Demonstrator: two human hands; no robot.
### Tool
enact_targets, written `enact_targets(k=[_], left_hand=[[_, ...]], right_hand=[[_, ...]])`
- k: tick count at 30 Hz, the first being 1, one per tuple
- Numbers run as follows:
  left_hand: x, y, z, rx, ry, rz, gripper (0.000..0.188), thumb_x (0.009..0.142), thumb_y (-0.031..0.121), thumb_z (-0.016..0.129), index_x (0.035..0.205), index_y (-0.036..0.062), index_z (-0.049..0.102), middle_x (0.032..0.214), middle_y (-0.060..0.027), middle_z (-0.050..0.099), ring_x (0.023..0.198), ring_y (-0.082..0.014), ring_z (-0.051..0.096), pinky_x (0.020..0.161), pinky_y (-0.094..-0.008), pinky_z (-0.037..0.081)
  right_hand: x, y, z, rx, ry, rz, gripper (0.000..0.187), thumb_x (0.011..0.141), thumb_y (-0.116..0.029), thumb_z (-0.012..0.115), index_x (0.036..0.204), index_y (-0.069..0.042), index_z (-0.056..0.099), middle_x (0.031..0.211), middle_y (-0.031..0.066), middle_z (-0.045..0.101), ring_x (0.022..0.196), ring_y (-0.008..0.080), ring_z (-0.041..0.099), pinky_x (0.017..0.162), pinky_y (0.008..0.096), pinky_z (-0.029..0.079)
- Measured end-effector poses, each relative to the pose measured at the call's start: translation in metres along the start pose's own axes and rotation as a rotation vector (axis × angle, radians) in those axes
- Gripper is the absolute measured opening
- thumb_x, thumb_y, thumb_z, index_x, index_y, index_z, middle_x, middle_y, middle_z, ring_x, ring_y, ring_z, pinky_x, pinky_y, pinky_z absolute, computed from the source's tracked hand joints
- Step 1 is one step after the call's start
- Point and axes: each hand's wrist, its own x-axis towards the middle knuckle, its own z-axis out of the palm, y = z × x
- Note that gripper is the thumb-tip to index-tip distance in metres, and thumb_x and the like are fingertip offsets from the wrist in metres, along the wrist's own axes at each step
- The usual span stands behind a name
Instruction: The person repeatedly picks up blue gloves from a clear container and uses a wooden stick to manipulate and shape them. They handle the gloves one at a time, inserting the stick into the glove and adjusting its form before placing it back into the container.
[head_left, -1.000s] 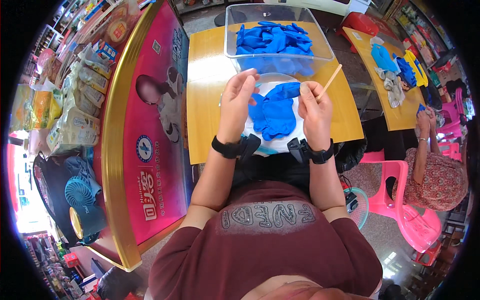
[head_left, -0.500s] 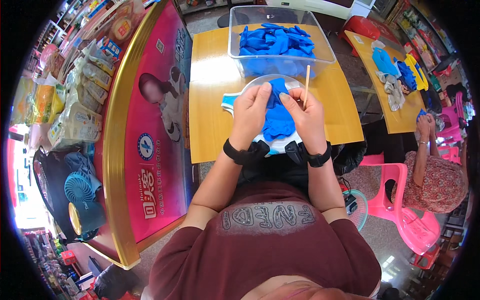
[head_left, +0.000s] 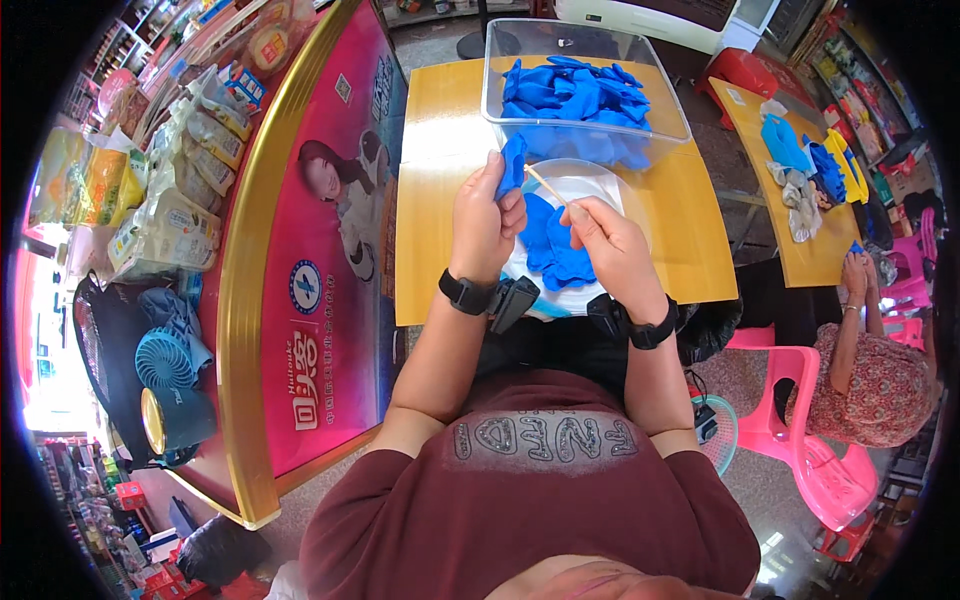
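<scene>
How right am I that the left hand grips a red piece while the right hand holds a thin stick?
The colour is wrong: the piece in the left hand is blue, as the head view shows. The right hand does hold a thin stick.

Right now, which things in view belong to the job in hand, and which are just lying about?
Apparently part of the job:
held blue piece, in the left hand
thin stick, in the right hand
loose blue pieces below the hands
clear bin with its blue pile

Apparently just about:
round blue fan
pink chair
packages at left
</scene>
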Motion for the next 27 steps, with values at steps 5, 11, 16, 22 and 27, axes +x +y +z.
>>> enact_targets(k=[5, 11, 16, 22, 27], left_hand=[[0.0, -0.006, -0.004, 0.067, -0.023, 0.098, 0.027, 0.101, 0.031, 0.048, 0.084, 0.0107, 0.054, 0.058, 0.0044, 0.04, 0.047, -0.0049, 0.034, 0.042, -0.0203, 0.024], [-0.006, -0.019, 0.012, 0.567, -0.019, 0.351, 0.017, 0.094, 0.022, 0.063, 0.089, 0.0056, 0.065, 0.065, 0.0057, 0.052, 0.054, -0.0009, 0.043, 0.047, -0.0172, 0.03], [-0.011, -0.025, 0.011, 0.57, -0.055, 0.383, 0.017, 0.091, 0.019, 0.067, 0.092, 0.0027, 0.067, 0.068, 0.0053, 0.056, 0.058, -0.0016, 0.047, 0.05, -0.0181, 0.035], [-0.011, -0.013, 0.014, 0.594, -0.057, 0.306, 0.019, 0.093, 0.022, 0.064, 0.091, 0.0032, 0.066, 0.068, 0.0047, 0.056, 0.057, -0.0021, 0.046, 0.05, -0.0182, 0.033], [-0.011, -0.009, 0.013, 0.545, -0.029, 0.299, 0.023, 0.095, 0.022, 0.062, 0.096, 0.0002, 0.069, 0.078, 0.0022, 0.064, 0.066, -0.002, 0.053, 0.058, -0.0179, 0.042]], right_hand=[[0.0, -0.001, 0.0, -0.012, 0.013, 0.026, 0.026, 0.098, -0.025, 0.051, 0.094, -0.003, 0.063, 0.065, 0.0046, 0.056, 0.059, 0.0127, 0.054, 0.056, 0.028, 0.042], [0.002, 0.007, -0.001, -0.002, 0.054, 0.082, 0.023, 0.097, -0.023, 0.052, 0.093, -0.003, 0.063, 0.064, 0.0035, 0.054, 0.059, 0.011, 0.051, 0.055, 0.0276, 0.04], [0.007, 0.013, -0.004, 0.229, 0.174, 0.13, 0.024, 0.098, -0.023, 0.053, 0.091, -0.002, 0.063, 0.068, -0.0019, 0.051, 0.062, 0.0065, 0.045, 0.057, 0.023, 0.037], [0.007, 0.014, -0.004, 0.281, 0.088, 0.134, 0.023, 0.098, -0.022, 0.054, 0.09, -0.003, 0.062, 0.069, -0.0035, 0.051, 0.063, 0.0055, 0.044, 0.058, 0.0217, 0.037], [0.006, 0.019, 0.0, 0.112, 0.094, 0.042, 0.022, 0.099, -0.021, 0.052, 0.089, -0.002, 0.062, 0.068, -0.0038, 0.05, 0.062, 0.0055, 0.043, 0.057, 0.0217, 0.036]])
